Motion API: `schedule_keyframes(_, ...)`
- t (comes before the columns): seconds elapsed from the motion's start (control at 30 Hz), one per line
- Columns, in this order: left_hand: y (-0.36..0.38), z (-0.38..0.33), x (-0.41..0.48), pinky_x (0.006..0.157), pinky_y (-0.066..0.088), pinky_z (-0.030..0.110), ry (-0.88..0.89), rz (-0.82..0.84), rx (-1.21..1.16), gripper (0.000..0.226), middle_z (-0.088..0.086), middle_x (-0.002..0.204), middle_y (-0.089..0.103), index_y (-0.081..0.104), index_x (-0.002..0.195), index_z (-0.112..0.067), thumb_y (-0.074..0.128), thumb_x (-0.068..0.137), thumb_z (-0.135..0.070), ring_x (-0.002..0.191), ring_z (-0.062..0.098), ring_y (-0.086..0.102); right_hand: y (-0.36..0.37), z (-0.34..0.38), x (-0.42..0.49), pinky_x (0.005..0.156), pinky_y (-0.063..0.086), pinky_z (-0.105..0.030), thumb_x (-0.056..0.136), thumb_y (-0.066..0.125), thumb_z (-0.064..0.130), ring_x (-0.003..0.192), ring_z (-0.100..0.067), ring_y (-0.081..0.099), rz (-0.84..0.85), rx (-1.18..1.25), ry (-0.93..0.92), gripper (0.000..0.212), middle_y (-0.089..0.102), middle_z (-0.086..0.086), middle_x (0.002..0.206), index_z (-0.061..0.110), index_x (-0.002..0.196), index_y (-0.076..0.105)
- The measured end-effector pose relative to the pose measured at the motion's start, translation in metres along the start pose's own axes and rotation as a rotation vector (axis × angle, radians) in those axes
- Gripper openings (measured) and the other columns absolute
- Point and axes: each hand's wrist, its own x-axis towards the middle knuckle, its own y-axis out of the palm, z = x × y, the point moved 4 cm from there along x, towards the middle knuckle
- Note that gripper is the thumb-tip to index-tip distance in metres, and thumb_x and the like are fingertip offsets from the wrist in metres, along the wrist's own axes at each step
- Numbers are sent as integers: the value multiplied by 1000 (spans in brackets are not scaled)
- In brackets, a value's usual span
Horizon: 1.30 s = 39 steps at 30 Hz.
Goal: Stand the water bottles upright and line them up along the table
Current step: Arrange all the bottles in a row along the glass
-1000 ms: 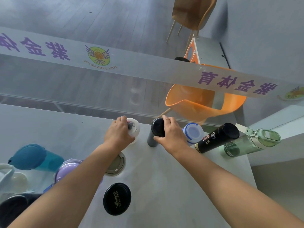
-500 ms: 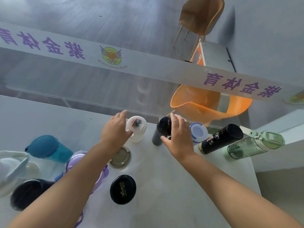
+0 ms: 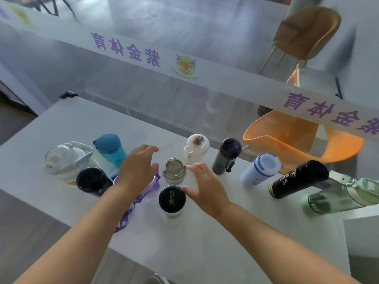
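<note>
Several water bottles stand upright on the grey table (image 3: 184,242). Along the far edge stand a white bottle (image 3: 196,147), a dark bottle (image 3: 226,155), a white-and-blue bottle (image 3: 261,169), a black flask (image 3: 299,179) and a green bottle (image 3: 340,196). Nearer me are a steel-lidded bottle (image 3: 174,170) and a black-capped bottle (image 3: 171,198). My left hand (image 3: 137,171) hovers with spread fingers over a purple bottle (image 3: 152,186). My right hand (image 3: 207,189) is spread beside the steel-lidded and black-capped bottles. Neither hand holds anything.
At the left stand a teal bottle (image 3: 110,149), a clear jug (image 3: 65,159) and a black-lidded bottle (image 3: 91,180). A glass panel with purple lettering (image 3: 127,50) runs behind the table. An orange chair (image 3: 297,138) and a brown chair (image 3: 305,31) stand beyond it.
Both hands let go of the white and dark bottles at the far edge and drew back toward me. The view swung left, showing more of the table's left side.
</note>
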Motion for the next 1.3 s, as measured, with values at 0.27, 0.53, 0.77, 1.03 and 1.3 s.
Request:
schedule_keyframes(0.27,-31,19,-52,86,48,33,-109,-2,97,39,4,123,58,52,124,-19,61,86,-22,106,23,55,5,16,-3,96,39,-33,88,59,34,117,-21,46,93,52,-9,45,48,-4,127,15,127,47)
schedule_keyframes(0.53,-13,24,-57,81,45,28,115,301,490,24,1,101,66,66,99,-16,53,89,-33,92,16,54,1,14,11,93,44,-32,89,58,35,115,-18,47,98,25,46,44,47,-1,129,18,127,46)
schedule_keyframes(0.77,-28,39,-18,77,44,35,93,434,268,21,8,101,63,55,104,-15,38,95,-24,92,28,59,14,13,42,96,40,-35,88,59,31,117,-22,44,109,-9,176,42,48,-5,128,17,126,48)
schedule_keyframes(1.03,-31,54,42,70,40,33,231,563,121,15,6,91,58,49,91,-12,35,94,-17,79,23,50,32,24,66,95,41,-35,85,61,24,115,-25,48,31,-28,349,41,52,-8,125,13,124,51)
schedule_keyframes(1.3,-22,45,88,69,42,35,427,539,60,20,9,93,63,55,96,-8,37,94,-16,80,26,55,38,24,52,86,42,-27,82,63,17,105,-20,53,-124,-9,503,33,58,-5,113,13,114,58)
